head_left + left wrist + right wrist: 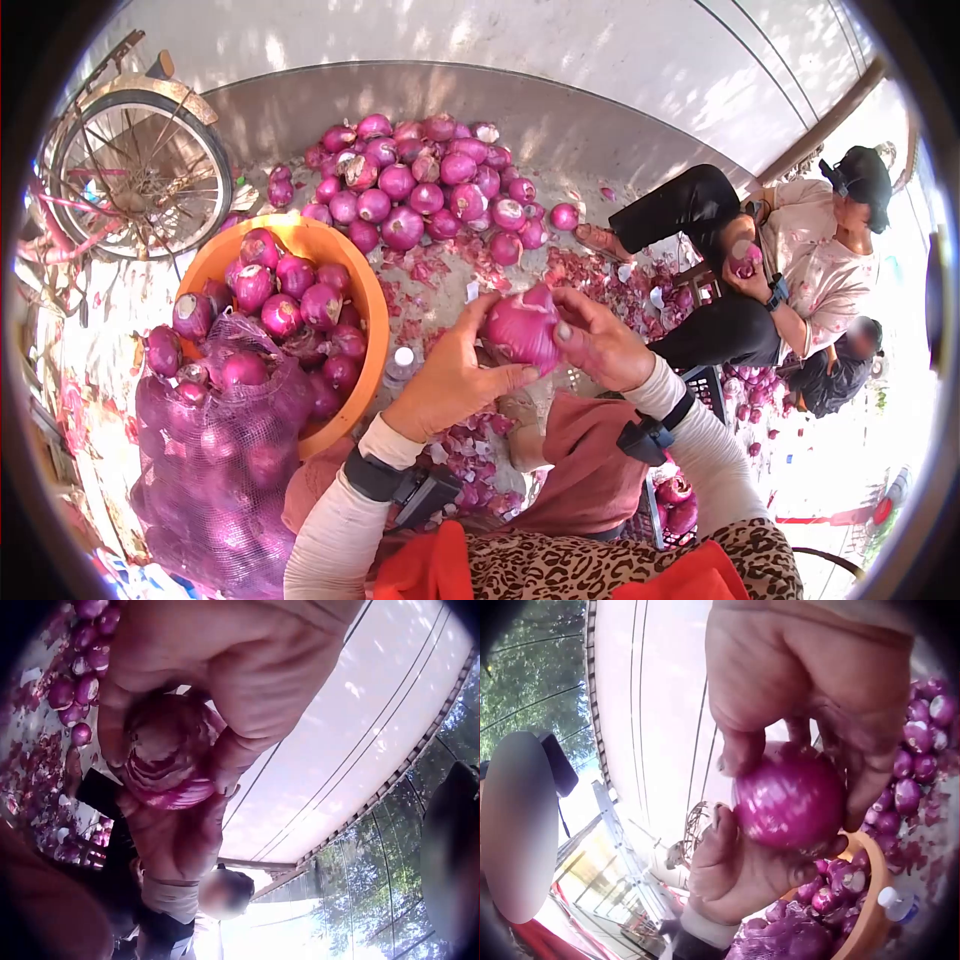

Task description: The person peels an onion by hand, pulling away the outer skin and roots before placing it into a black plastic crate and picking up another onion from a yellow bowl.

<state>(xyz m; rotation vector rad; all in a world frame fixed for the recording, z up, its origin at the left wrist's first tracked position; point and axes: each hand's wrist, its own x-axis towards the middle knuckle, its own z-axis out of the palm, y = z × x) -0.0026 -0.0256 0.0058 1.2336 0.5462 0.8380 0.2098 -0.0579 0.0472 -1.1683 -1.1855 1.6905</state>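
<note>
Both hands hold one large red onion in front of the body in the head view. My left hand grips its left side, thumb below and fingers behind. From the right, my right hand grips it with the thumb on the near face. In the left wrist view the onion shows peeling, layered skin between the two hands. Smooth, shiny purple skin faces the right wrist view, where the onion sits between curled fingers and thumbs.
An orange tub of onions stands at left, with a purple mesh sack of onions before it. Onions are heaped by the wall, peeled skins around them. A bottle stands beside the tub. Another person sits at right; a bicycle leans left.
</note>
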